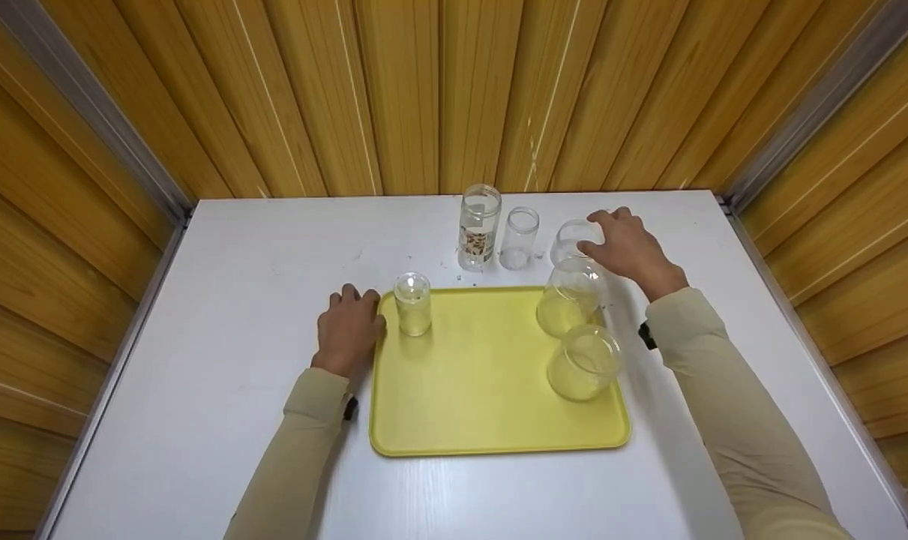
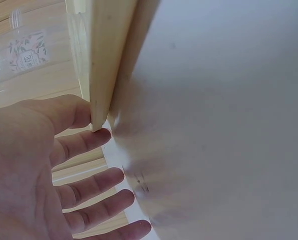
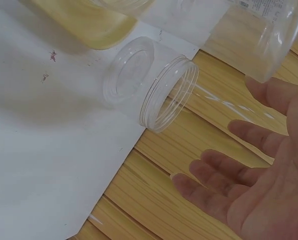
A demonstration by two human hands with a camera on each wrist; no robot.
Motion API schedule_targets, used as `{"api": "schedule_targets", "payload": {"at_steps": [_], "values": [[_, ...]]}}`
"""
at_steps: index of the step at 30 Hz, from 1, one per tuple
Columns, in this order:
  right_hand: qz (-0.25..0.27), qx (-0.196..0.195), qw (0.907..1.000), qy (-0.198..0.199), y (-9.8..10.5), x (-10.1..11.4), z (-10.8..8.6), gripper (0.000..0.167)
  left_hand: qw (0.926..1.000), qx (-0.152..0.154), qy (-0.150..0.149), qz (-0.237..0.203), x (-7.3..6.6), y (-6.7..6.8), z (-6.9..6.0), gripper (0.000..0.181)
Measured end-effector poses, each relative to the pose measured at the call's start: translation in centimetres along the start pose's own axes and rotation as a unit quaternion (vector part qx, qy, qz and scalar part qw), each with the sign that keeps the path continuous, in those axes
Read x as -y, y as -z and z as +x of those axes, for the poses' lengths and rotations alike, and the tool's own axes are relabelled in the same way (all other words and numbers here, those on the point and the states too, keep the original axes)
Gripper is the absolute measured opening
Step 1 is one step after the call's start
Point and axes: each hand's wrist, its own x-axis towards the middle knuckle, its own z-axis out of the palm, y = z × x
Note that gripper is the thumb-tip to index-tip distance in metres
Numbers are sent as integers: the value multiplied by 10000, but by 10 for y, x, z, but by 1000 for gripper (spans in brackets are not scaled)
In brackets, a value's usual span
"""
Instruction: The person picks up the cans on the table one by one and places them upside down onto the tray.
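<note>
My left hand (image 1: 349, 330) is at the back left corner of the yellow tray (image 1: 483, 420). In the left wrist view its thumb and index finger touch the tray edge (image 2: 106, 60); the other fingers are spread. My right hand (image 1: 630, 247) hovers over a clear jar (image 1: 570, 244) behind the tray, fingers parted. In the right wrist view the thumb is at the rim of a big clear jar (image 3: 224, 35), contact uncertain, and a threaded-mouth jar (image 3: 128, 75) stands beside it. Two wide jars, one behind (image 1: 562, 311) and one in front (image 1: 585, 375), stand at the tray's right side.
A small clear jar (image 1: 415, 311) stands on the tray's back left, seemingly mouth down. Behind the tray are a tall jar with a patterned label (image 1: 476, 244) and a slim clear jar (image 1: 519, 244). Small specks lie on the white table (image 1: 274, 255); wood-patterned panels (image 1: 401, 97) surround it.
</note>
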Motion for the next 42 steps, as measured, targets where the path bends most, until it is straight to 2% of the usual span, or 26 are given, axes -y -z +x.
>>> {"api": "schedule_targets", "payload": {"at_steps": [11, 28, 42], "values": [[-56, 78, 9999, -71, -6, -3, 10, 64, 9999, -130, -88, -31, 1, 0, -1, 34], [-41, 71, 9999, -67, -18, -9, 21, 64, 10000, -78, -21, -41, 4, -2, 0, 33], [-152, 61, 9998, -67, -19, -8, 30, 64, 10000, 37, 23, 52, -2, 1, -1, 35]]}}
